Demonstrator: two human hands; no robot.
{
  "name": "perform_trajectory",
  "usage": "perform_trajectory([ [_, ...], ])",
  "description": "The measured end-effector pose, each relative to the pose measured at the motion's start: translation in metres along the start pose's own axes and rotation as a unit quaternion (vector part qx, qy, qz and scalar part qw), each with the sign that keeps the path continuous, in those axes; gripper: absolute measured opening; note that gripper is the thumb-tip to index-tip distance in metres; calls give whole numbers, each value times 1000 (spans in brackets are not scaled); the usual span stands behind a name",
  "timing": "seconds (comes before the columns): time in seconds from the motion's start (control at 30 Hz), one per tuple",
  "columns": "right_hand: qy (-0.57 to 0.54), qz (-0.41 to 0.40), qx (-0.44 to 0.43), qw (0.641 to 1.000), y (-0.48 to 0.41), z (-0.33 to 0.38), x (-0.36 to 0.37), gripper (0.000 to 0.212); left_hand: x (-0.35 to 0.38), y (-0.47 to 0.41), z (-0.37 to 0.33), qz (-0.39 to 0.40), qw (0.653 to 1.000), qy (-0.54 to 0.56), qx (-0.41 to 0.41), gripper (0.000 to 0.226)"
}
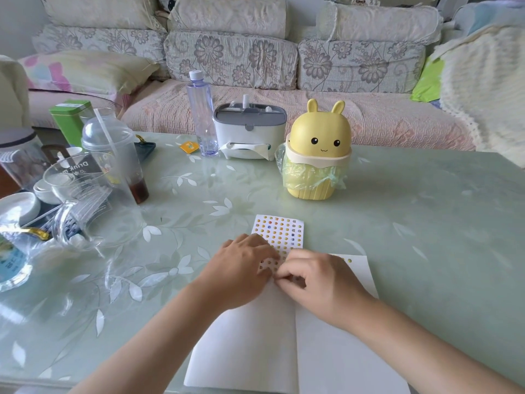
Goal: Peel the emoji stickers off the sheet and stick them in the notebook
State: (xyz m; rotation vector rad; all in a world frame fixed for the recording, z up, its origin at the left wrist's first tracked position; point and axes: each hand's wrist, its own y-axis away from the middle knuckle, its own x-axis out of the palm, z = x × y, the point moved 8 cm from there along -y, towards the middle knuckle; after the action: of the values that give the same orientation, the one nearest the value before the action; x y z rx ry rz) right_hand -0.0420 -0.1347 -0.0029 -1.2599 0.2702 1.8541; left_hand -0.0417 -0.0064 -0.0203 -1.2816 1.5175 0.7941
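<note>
2 hands meet near the middle of the worktop [426, 223], over the near end of the sticker sheet [279, 231]. The left hand [244, 268] lies flat on the sheet, its fingers fairly straight and pressing it down. The right hand [315, 282] has curled fingers, with thumb and fingertips pinching at the sheet just at 3 o'clock of the left fingertips; whether a sticker sits between them cannot be told.

The sheet's far end pokes out toward 12 o'clock, and its near end overlaps the far edge of the open notebook [255, 351]. The notebook's 2 white pages run toward 6 o'clock, up to the worktop's near edge. A couple of small stickers [346, 260] sit at the far corner of the right page.

From the notebook's right edge a broad stretch of worktop runs toward 3 o'clock. At 9 to 10 o'clock a glass pitcher [85, 200] and a domed plastic cup [113, 149] crowd the left edge, apart from the left hand. At 12 o'clock a yellow rabbit bin [319, 155] stands well apart from the sheet's far edge. A tissue box [250, 132] and a bottle [200, 115] stand near the worktop's far edge, at 11 o'clock.
</note>
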Motion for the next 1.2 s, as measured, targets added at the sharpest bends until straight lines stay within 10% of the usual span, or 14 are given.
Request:
perform_trajectory([
  [0.37,66,-106,196,973,37,-101,-77,17,21,-19,-55,6,997,18,80,32],
  [0.67,131,-100,103,981,31,-86,-56,15,28,-29,-65,-8,996,0,86,33],
  [1.2,158,103,131,973,31,-82,-45,25,28,-25,-65,11,996,7,85,34],
])
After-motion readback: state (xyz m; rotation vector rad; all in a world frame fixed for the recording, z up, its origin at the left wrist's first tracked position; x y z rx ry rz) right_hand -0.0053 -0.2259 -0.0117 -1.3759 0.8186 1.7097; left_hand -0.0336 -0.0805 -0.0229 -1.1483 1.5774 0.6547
